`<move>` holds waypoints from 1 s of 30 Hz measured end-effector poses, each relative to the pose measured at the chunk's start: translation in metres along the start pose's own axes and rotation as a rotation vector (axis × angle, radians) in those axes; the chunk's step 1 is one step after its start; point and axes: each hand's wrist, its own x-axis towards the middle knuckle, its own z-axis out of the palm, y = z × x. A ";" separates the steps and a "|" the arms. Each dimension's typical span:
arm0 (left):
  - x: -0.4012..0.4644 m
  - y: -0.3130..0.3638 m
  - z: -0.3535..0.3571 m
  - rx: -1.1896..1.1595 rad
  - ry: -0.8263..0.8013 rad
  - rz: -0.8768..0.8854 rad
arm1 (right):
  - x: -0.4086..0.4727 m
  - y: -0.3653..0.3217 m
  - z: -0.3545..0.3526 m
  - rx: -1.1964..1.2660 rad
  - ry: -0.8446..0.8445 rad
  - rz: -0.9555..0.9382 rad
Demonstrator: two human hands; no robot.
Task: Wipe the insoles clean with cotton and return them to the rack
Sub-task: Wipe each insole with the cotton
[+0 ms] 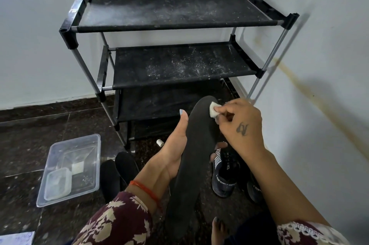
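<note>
Rack point(169, 25) stands in the wall corner, three dusty black fabric shelves visible, all bare of insoles. Everything below is placed relative to the rack.

Insole point(191, 157), dark grey, is held in front of the rack's lowest shelf, toe end up toward it, heel end down near the camera. Left hand point(175, 153) cups it from the left side, thumb up along the edge, fingers wrapped behind; fingertips show at the insole's right edge. Right hand point(241, 123) is in front of the rack's right legs, fingers pinched narrow on a white cotton pad point(214, 110) pressed against the insole's toe area.

Clear tub point(69, 169) sits on the floor left-front of the rack, with a smaller container point(57, 185) and a white square inside. Dark shoes point(225, 177) with white lettering lie on the floor right-front of the rack, partly behind the insole and right arm. Two more insoles point(117, 175) lie flat on the floor front of the rack's left leg. A small white piece point(159, 142) lies near the rack's base.
</note>
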 end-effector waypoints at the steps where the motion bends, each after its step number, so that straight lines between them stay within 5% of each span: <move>1: 0.000 0.000 -0.001 -0.011 0.004 -0.002 | 0.000 -0.001 -0.003 -0.003 -0.055 0.039; 5: 0.003 0.001 -0.004 -0.015 0.050 -0.029 | 0.003 -0.006 -0.017 0.133 -0.342 0.300; 8: 0.005 0.001 -0.003 -0.011 0.068 -0.012 | 0.005 -0.010 -0.023 0.390 -0.226 0.400; 11: 0.005 0.000 0.000 -0.005 0.051 0.002 | 0.006 -0.010 -0.020 0.432 -0.052 0.317; 19: 0.003 -0.002 -0.002 0.051 -0.019 -0.019 | 0.002 0.000 -0.004 0.135 -0.086 0.040; 23: 0.004 -0.001 -0.007 0.044 0.009 -0.011 | -0.003 -0.006 -0.002 0.030 -0.239 0.024; 27: 0.005 0.002 -0.010 0.032 0.052 0.004 | -0.006 -0.017 -0.010 0.248 -0.517 0.088; 30: 0.004 0.002 -0.005 0.010 0.020 0.013 | -0.003 -0.014 -0.008 0.377 -0.269 0.128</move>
